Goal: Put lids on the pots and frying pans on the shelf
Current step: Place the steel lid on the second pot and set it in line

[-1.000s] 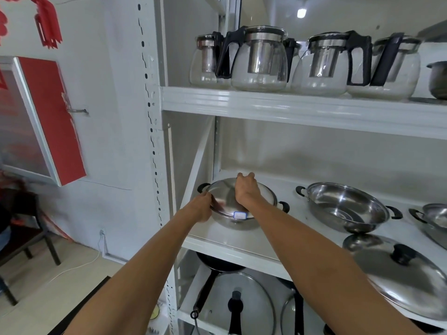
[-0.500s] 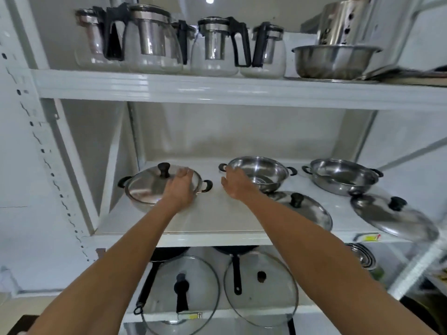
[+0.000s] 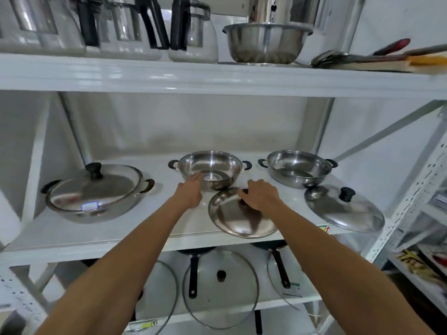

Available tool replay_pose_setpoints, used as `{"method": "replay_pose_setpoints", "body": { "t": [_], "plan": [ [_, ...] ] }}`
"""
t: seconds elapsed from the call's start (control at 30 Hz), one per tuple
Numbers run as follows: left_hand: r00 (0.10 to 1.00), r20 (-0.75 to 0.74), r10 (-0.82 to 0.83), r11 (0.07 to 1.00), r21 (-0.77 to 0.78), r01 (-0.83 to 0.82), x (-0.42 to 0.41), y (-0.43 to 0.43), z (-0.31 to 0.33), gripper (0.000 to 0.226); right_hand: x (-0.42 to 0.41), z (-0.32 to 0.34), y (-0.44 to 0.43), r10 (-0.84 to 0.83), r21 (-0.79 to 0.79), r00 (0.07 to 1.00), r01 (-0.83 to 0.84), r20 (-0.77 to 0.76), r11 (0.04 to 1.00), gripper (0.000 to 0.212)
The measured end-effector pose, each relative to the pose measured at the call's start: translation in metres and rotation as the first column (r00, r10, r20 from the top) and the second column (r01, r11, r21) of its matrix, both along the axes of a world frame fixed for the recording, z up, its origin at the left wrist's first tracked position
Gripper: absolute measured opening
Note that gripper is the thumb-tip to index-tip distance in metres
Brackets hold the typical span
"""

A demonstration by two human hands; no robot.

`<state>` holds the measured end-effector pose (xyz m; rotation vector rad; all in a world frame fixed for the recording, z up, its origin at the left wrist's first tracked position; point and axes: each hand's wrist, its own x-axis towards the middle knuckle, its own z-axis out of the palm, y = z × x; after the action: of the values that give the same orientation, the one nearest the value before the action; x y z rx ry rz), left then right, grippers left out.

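Since the earlier frame, the right hand (image 3: 260, 195) has been moved from the rim of the middle pot onto the round stainless-steel lid (image 3: 238, 215) lying flat at the front edge of the white middle shelf (image 3: 101, 234); its fingers are curled over the lid's black knob, which is largely hidden beneath them. The left hand (image 3: 189, 192) has been shifted off the covered pot and is now placed against the near rim of the open two-handled stainless-steel pot (image 3: 210, 169); whether its fingers are closed on the rim cannot be told.

On the shelf below, glass lids (image 3: 220, 287) with black knobs are leaned in front of black-handled frying pans (image 3: 193, 269).

On the middle shelf, a second steel lid with a black knob (image 3: 343, 209) lies at the right front. Further back, a lidded steel pot (image 3: 94, 193) stands at the left, and a second open steel pot (image 3: 298, 168) at the right.

On the top shelf, glass teapots (image 3: 191, 32) and a steel bowl (image 3: 266, 42) are stored
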<state>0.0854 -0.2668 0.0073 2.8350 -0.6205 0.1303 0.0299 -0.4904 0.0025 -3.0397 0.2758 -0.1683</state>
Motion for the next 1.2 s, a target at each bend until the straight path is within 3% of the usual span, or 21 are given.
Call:
{"method": "replay_pose_setpoints", "body": {
  "t": [0.1, 0.37, 0.57, 0.93, 1.2],
  "plan": [
    [1.000, -0.013, 0.017, 0.999, 0.048, -0.017, 0.007, -0.013, 0.000, 0.070, 0.002, 0.000, -0.005, 0.114, 0.080, 0.993, -0.113, -0.011, 0.990, 0.044],
    [0.998, -0.056, -0.042, 0.996, 0.078, 0.047, 0.018, -0.015, 0.000, 0.068, -0.010, 0.003, -0.011, 0.081, 0.117, 0.995, -0.087, 0.055, 0.989, 0.035],
    [0.994, -0.083, -0.075, 0.997, 0.022, 0.077, 0.007, -0.007, 0.006, 0.056, -0.039, 0.025, -0.010, 0.027, -0.017, 0.993, -0.025, 0.113, 1.000, 0.038],
    [0.973, -0.144, -0.183, 0.978, 0.078, 0.196, -0.039, 0.037, 0.019, 0.038, -0.088, 0.105, 0.009, -0.037, -0.142, 0.990, 0.057, 0.135, 0.988, 0.038],
    [0.984, -0.090, -0.152, 0.979, 0.124, 0.162, -0.051, 0.065, 0.028, 0.048, -0.083, 0.136, 0.049, -0.070, 0.005, 0.969, 0.071, 0.235, 0.997, 0.040]
  ]
}}
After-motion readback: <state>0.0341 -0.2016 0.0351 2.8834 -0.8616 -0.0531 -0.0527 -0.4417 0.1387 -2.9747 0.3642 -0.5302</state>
